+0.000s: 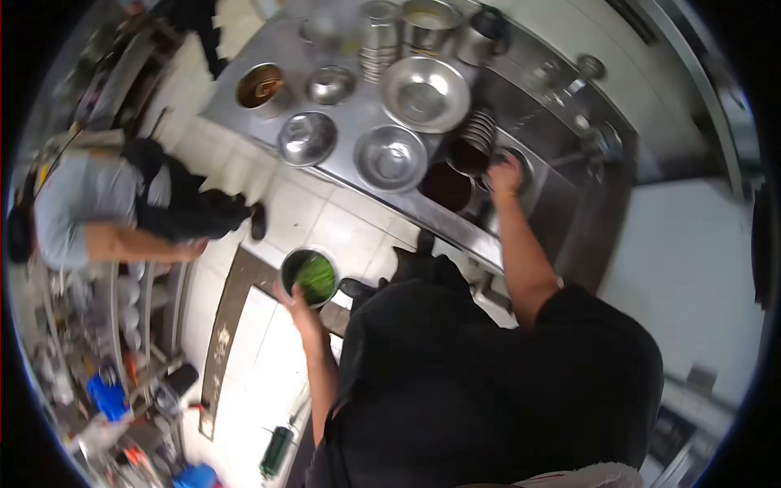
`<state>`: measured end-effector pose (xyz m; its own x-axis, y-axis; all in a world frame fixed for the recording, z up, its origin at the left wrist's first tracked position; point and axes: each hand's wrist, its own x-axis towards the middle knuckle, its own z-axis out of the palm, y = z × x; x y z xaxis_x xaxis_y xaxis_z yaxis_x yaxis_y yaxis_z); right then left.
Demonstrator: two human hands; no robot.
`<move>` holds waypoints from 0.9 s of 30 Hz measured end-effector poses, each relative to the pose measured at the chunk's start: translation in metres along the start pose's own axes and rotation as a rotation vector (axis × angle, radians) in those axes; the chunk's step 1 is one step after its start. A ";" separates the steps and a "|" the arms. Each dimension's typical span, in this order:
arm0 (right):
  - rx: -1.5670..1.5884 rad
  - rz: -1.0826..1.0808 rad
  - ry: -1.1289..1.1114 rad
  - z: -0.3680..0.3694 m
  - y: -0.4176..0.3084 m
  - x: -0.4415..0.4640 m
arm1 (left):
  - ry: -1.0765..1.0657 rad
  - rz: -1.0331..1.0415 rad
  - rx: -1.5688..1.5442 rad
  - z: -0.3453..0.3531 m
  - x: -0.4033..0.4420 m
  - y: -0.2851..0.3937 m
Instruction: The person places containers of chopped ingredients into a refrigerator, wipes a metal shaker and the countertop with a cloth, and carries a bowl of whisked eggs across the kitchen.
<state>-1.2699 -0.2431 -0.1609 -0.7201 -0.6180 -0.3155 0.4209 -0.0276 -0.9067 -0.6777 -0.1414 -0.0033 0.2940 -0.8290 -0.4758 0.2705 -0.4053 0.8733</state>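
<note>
My left hand (pixel 303 311) grips the side of a round metal pot (pixel 285 272), held out over the floor. Green vegetables (pixel 315 279) lie inside it. My right hand (pixel 506 175) reaches into the sink area, its fingers curled at a round metal vessel (pixel 525 167); blur hides what exactly they grip. Just left of that hand are a stack of metal containers (pixel 478 134), tilted, and a dark, round pot opening (pixel 447 185).
Metal bowls (pixel 390 159) and a wide basin (pixel 425 93) stand on the steel counter (pixel 346 134), near a pot with brown contents (pixel 260 87). A faucet (pixel 573 85) is behind the sink. Another person (pixel 98 203) bends beside shelves at left. A green bottle (pixel 277 451) is below.
</note>
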 end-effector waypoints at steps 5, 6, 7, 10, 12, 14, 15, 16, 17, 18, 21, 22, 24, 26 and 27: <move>-1.165 -0.304 0.206 0.099 -0.008 -0.112 | 0.325 -0.079 0.090 -0.102 -0.034 0.008; -1.189 -0.349 0.219 0.108 -0.007 -0.115 | 0.344 -0.030 0.112 -0.136 -0.025 -0.012; -1.220 -0.397 0.226 0.116 -0.011 -0.117 | 0.370 0.002 0.263 -0.160 -0.019 -0.018; -1.340 -0.465 0.255 0.135 -0.029 -0.143 | 0.343 0.057 0.385 -0.178 -0.014 0.002; -1.384 -0.477 0.256 0.138 -0.034 -0.149 | 0.237 0.166 0.378 -0.194 0.009 -0.001; -1.418 -0.448 0.249 0.140 -0.040 -0.148 | 0.078 0.146 0.240 -0.181 0.033 0.018; -1.418 -0.415 0.255 0.143 -0.044 -0.146 | 0.010 0.155 0.229 -0.169 0.045 0.030; -1.347 -0.357 0.253 0.148 -0.049 -0.143 | -0.041 0.208 0.261 -0.155 0.058 0.045; -1.278 -0.298 0.254 0.153 -0.054 -0.139 | -0.095 0.258 0.296 -0.136 0.069 0.064; -1.255 -0.305 0.241 0.159 -0.060 -0.129 | -0.146 0.233 0.255 -0.116 0.078 0.084; -1.181 -0.518 0.220 0.202 -0.096 -0.105 | -0.207 0.217 0.231 -0.060 0.123 0.137; -1.128 -0.586 0.176 0.220 -0.110 -0.090 | -0.250 0.236 0.194 -0.048 0.153 0.145; -1.011 -0.677 0.063 0.271 -0.140 -0.061 | -0.295 0.140 -0.022 -0.019 0.205 0.171; -0.941 -0.732 -0.060 0.333 -0.172 -0.053 | -0.228 0.159 -0.063 0.006 0.258 0.194; -0.931 -0.770 -0.120 0.366 -0.186 -0.051 | -0.198 0.191 -0.073 0.016 0.293 0.199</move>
<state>-1.1096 -0.4945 0.1266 -0.5305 -0.7591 0.3773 -0.6877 0.1252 -0.7151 -0.5522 -0.4711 0.0322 0.1628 -0.9497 -0.2674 0.2946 -0.2119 0.9318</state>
